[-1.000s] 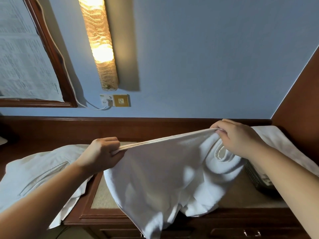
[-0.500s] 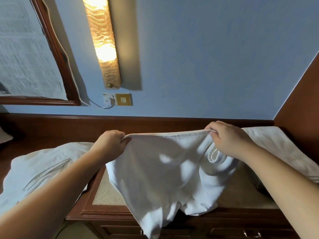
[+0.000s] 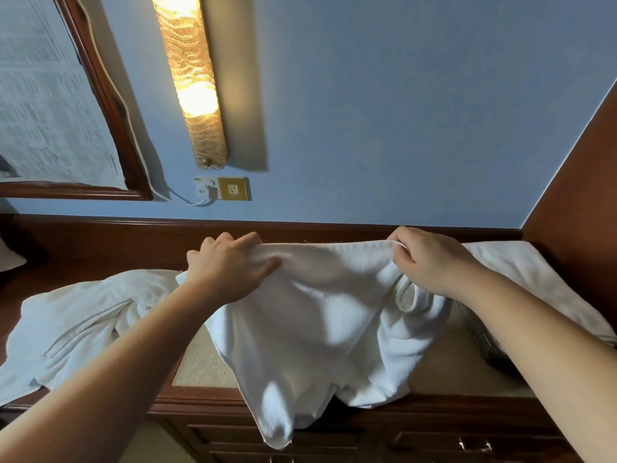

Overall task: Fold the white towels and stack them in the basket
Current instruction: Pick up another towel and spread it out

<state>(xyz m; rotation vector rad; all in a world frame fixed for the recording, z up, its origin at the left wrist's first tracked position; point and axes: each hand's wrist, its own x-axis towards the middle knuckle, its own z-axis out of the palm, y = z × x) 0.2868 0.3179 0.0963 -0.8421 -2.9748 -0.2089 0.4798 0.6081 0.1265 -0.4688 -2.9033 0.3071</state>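
- Progress: the towel (image 3: 320, 315) in the hands is not yet folded; it hangs loose and creased from its top edge, its lower part draped over the tabletop (image 3: 207, 365) and past the front edge.
- Another white cloth (image 3: 80, 322), rumpled and unfolded, lies left of the left hand (image 3: 230, 265), so at least one more seems to be waiting.
- The basket (image 3: 477, 332) shows only as a dark woven strip under the right forearm; a white cloth (image 3: 534, 279) lies beyond the right hand (image 3: 430, 259), but whether it sits in the basket cannot be told.
- As a judgement, the task is at an early stage: folding and stacking are both left to do.
- The left hand grips the towel's top edge, fingers curled over it, forearm reaching forward from the lower left.
- The right hand pinches the same edge near its corner between thumb and fingers, knuckles up.
- Both hands hold the edge taut between them, raised above the tabletop.
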